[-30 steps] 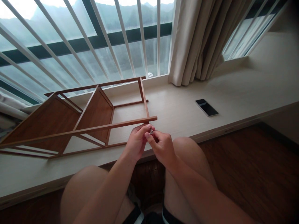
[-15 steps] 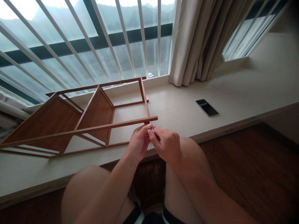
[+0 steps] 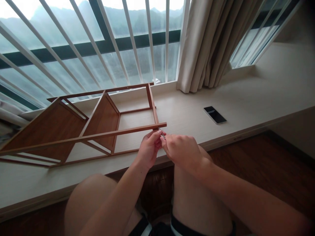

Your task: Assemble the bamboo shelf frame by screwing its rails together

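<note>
A phone lay on the pale ledge, R of the wooden rack, nr a beige curtain, w/ white window bars behind; the rack's nr rail ended just beyond your L hand, partly curled by a slim metal tool, its grip impossible to tell. Your R hand was closed on that tool. Both hands hid most of it, its tip was v. hard to make out, & the rack's L end was cut off.
</note>
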Demonstrator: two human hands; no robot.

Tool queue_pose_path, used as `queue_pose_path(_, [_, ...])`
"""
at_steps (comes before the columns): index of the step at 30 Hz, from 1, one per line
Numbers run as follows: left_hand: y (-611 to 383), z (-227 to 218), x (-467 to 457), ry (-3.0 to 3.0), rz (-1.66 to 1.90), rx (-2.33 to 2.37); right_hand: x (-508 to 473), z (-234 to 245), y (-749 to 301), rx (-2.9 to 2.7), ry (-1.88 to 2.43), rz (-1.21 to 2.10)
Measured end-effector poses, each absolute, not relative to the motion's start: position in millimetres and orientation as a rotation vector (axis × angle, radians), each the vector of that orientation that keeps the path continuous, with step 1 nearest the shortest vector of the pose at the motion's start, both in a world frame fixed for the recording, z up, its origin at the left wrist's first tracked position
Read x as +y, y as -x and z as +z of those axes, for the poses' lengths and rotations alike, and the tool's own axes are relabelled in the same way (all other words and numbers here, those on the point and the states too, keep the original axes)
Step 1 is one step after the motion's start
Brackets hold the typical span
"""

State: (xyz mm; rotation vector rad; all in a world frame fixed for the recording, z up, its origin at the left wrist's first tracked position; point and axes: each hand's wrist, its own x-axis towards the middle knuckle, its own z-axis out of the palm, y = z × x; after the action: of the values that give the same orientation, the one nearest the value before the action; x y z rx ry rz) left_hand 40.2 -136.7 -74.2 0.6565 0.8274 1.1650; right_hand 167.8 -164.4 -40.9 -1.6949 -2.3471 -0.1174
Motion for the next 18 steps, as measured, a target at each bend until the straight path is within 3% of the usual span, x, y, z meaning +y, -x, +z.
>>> queue_pose_path(18, [-36.2,-78.8,-134.9,-0.599,1.147,0.722,-149.3,-45.6,-166.8,-2.387,1.564,-0.103])
